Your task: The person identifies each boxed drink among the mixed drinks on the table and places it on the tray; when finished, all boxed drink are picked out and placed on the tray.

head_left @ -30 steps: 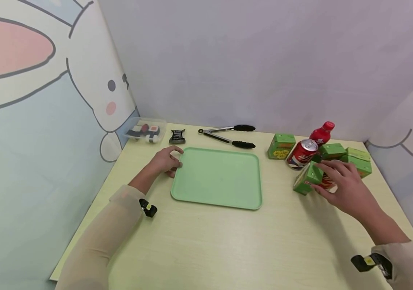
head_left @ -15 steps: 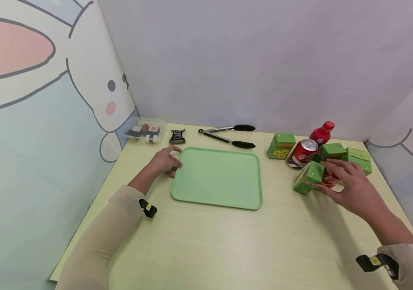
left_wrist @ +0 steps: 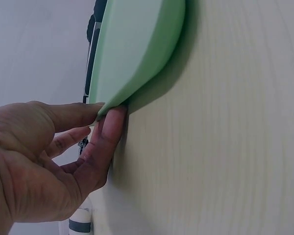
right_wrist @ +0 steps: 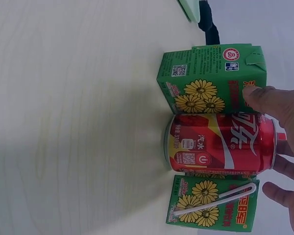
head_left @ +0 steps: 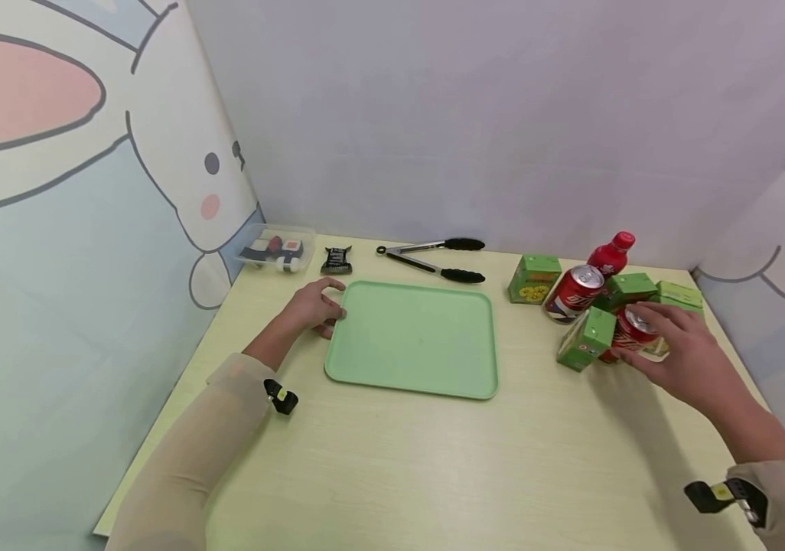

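Now the right hand (head_left: 688,356) has slid back from the green box (head_left: 587,339), fingers loose, so the red can (right_wrist: 220,142) (just beside it) shows more; the left hand (head_left: 311,308) pinches the green tray (head_left: 413,337).

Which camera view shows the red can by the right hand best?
The right wrist view: the printed side of the red can faces that camera, large and mostly unobstructed. The head view shows it partly hidden by the right hand and a green carton. The left wrist view doesn't show it.
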{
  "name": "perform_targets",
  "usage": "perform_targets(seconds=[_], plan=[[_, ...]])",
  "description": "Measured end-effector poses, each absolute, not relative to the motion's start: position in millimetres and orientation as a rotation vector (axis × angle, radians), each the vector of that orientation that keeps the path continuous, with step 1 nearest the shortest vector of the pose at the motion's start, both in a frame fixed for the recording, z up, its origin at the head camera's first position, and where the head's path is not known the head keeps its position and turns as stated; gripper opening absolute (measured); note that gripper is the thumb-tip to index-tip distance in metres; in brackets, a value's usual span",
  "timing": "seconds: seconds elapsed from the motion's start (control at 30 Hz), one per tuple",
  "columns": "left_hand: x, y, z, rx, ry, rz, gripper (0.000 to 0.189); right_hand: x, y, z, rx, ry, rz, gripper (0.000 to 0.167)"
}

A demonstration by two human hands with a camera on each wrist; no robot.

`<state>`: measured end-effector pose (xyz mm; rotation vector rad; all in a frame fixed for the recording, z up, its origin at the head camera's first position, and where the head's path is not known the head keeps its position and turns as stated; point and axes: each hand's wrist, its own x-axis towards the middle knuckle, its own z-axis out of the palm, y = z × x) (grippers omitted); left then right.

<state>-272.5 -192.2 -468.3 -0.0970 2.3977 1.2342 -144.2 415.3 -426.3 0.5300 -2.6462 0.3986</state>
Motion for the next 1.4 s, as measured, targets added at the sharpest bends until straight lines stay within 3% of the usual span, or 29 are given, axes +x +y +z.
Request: perform_targets(seconds=[0.33,0.7,1.07,1.4], plan=[[-270.7,-192.5,-464.6,-0.099,2.395,1.245,0.063,-148.2,435.8,-421.1,0.526,-2.644,0.436,0.089],[-270.3,-193.9,-467.3,-0.099,2.391,1.262,0.062,-147.1,459.2,-430.0,0.337,-2.736,0.377,0.085],[-269.2,-193.8,-466.6,-0.102,2.380,1.273,0.062,-150.7,478.8,-440.9,0.205,-2.711,0.431,0.064],[-270.9,-192.9,-468.1,-0.095,2.376,1.287,0.062,-156.4,485.6,-444.6,0.084,-2.718,0.567,0.062]])
